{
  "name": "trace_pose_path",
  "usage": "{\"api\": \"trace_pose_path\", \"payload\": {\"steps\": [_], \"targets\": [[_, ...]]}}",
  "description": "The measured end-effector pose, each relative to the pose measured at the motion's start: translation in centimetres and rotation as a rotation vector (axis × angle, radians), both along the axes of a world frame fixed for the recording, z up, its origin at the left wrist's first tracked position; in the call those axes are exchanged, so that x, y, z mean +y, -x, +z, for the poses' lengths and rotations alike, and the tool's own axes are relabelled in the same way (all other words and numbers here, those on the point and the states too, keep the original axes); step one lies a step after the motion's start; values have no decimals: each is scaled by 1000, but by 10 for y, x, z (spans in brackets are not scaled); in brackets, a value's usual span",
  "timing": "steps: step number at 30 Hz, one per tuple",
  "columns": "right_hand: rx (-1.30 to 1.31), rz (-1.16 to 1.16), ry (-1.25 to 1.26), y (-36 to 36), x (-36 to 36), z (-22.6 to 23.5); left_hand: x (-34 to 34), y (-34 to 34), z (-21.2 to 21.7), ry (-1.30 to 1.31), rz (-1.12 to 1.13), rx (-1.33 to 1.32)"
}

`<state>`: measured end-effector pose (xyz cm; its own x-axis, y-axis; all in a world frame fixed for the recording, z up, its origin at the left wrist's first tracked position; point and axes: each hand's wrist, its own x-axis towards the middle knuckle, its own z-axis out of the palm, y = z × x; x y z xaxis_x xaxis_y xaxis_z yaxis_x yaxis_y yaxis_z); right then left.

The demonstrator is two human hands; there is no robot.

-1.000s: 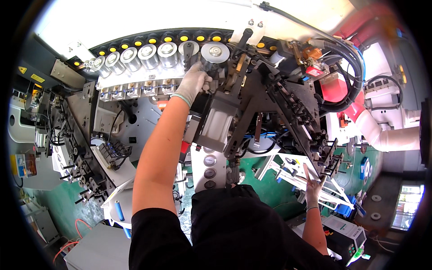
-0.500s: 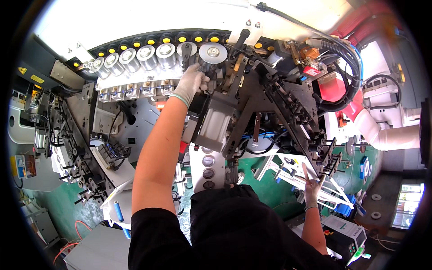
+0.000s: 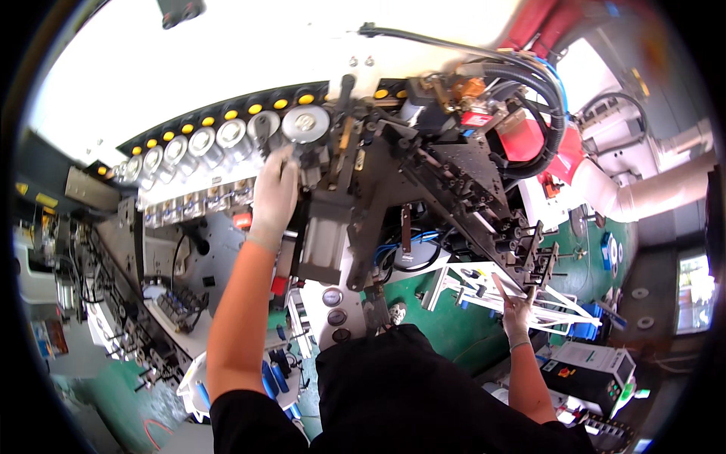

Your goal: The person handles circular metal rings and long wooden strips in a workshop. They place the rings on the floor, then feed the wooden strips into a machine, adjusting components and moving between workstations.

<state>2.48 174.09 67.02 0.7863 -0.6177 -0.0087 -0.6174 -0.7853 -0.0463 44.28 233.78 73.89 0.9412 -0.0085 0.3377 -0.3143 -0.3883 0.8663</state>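
Observation:
My left hand [image 3: 275, 195], in a pale glove, reaches up to the row of metal rollers. Its fingers are pressed together at the lower end of a black lever [image 3: 262, 135]; the fingertips are hidden, so what they grip cannot be made out. Just right of them sits a larger silver disc-topped roller [image 3: 305, 123]. Below that is a grey cylinder block [image 3: 325, 240]. Low on the right, my right hand [image 3: 517, 316], also gloved, is closed around a thin brownish stick [image 3: 499, 286], beside a white frame [image 3: 556, 312].
Black machine arms [image 3: 461, 189] spread across the middle right. A thick black corrugated hose [image 3: 561, 113] loops at the upper right, above a pale duct pipe [image 3: 643, 189]. Blue-handled tools [image 3: 279, 377] lie at lower left. A control box [image 3: 590, 371] stands at lower right.
The view has shifted, so the machine appears further left and lower. My left hand's curled fingers now point up, close together, by the lever. My right hand still holds the stick.

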Motion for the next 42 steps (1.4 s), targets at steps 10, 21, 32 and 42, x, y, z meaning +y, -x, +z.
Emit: {"api": "trace_pose_path", "payload": {"steps": [10,21,32,42], "targets": [[-27,-86,-112,-3,26,23,-38,114,49,-641,-57,-94],[-164,-156,-177,-12,38,25,-36,103,41,-575,-59,-129],[-218,150,32,12,-10,-23,-38,106,44,-557,-25,-98],[-339,-42,-111,-2,22,0,-40,106,43,-586,-38,-70]]}}
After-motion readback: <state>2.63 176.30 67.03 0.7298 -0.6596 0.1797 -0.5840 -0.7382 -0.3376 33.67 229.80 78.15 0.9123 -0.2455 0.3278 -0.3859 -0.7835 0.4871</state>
